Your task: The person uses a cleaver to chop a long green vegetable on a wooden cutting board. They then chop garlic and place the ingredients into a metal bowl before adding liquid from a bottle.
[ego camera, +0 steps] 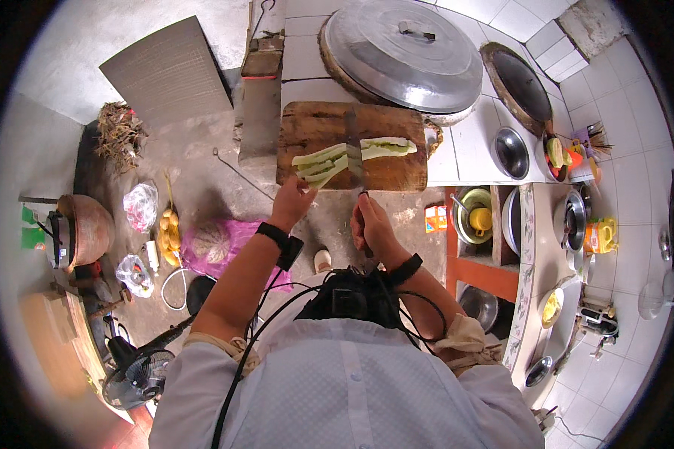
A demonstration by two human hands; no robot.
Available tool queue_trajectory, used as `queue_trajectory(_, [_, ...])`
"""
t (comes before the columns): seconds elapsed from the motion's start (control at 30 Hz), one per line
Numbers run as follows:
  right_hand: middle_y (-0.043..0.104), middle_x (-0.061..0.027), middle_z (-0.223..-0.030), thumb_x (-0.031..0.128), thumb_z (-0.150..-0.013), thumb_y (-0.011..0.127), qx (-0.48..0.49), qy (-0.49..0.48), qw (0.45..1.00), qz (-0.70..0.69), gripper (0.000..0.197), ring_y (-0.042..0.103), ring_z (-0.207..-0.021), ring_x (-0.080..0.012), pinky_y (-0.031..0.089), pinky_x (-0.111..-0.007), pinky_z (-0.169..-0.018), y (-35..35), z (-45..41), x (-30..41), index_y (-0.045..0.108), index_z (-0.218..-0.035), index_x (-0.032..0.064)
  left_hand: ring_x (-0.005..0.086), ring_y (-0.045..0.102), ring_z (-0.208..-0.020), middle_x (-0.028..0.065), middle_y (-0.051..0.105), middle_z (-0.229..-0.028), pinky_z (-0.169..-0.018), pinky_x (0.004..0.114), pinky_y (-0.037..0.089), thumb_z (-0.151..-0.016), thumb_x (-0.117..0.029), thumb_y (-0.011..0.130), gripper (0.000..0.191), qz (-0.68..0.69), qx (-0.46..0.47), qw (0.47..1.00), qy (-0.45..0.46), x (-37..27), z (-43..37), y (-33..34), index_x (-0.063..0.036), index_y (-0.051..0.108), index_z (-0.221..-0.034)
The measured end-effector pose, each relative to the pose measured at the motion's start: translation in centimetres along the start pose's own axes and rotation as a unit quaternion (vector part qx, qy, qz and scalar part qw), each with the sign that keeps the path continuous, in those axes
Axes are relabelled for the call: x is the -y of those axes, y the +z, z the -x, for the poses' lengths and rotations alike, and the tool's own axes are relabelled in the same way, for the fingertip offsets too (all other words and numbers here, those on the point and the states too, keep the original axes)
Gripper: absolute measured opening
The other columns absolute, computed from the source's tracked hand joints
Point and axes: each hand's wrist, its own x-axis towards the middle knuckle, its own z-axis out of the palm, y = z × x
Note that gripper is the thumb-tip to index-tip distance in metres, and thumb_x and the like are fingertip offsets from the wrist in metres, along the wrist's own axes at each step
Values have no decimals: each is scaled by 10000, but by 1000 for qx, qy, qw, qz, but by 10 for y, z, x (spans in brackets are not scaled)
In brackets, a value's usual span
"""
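A wooden cutting board point(314, 123) lies before me at the edge of a tiled stove counter. Long, pale green vegetable strips point(323, 164) rest across it, with more of the vegetable point(390, 147) to the right of the blade. My left hand point(293, 203) has its fingertips on the near left ends of the strips. My right hand point(373, 224) grips the handle of a kitchen knife point(354, 143). The broad blade points away from me and crosses the strips near the middle of the board; whether its edge touches the wood cannot be told.
Behind the board, a large metal lid point(404, 56) covers a built-in wok. Farther right are a second wok point(519, 84) and a metal bowl point(511, 152). A cubby below holds a green basin point(474, 213). On the floor at left, a melon point(210, 244) lies on pink plastic.
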Motion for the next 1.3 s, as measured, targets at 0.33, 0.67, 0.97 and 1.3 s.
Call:
queue_trajectory(0.33, [424, -19, -534, 450, -946, 437, -18, 45, 999, 13, 386, 383, -343, -129, 326, -282, -330, 9, -14, -4, 434, -770, 105, 326, 616, -786, 168, 636, -852, -697, 404, 485, -777, -266, 678, 329, -53, -8, 999, -5, 1, -1, 2, -3, 561, -938])
queue_trajectory(0.67, [409, -16, -503, 470, -966, 370, 7, 40, 999, -18, 408, 364, -319, -117, 296, -268, -301, 13, -46, 4, 414, -776, 112, 392, 590, -838, 206, 627, -837, -725, 451, 467, -793, -239, 648, 281, -69, -90, 993, 30, 0, -22, 8, 10, 558, -888])
queue_trajectory(0.97, [420, -16, -519, 423, -974, 388, 20, 29, 993, 109, 391, 382, -341, -120, 321, -269, -326, 12, -30, -8, 436, -756, 103, 329, 618, -783, 184, 630, -804, -679, 391, 482, -816, -236, 660, 281, -28, -34, 999, -15, 7, -6, -13, 15, 574, -908])
queue_trajectory(1.3, [426, -24, -516, 472, -955, 406, 55, 35, 997, 32, 435, 375, -323, -131, 309, -269, -307, 17, -24, 2, 424, -726, 102, 323, 615, -768, 154, 627, -803, -672, 389, 483, -808, -229, 658, 256, -3, -84, 996, 12, 16, 6, -15, -20, 559, -917])
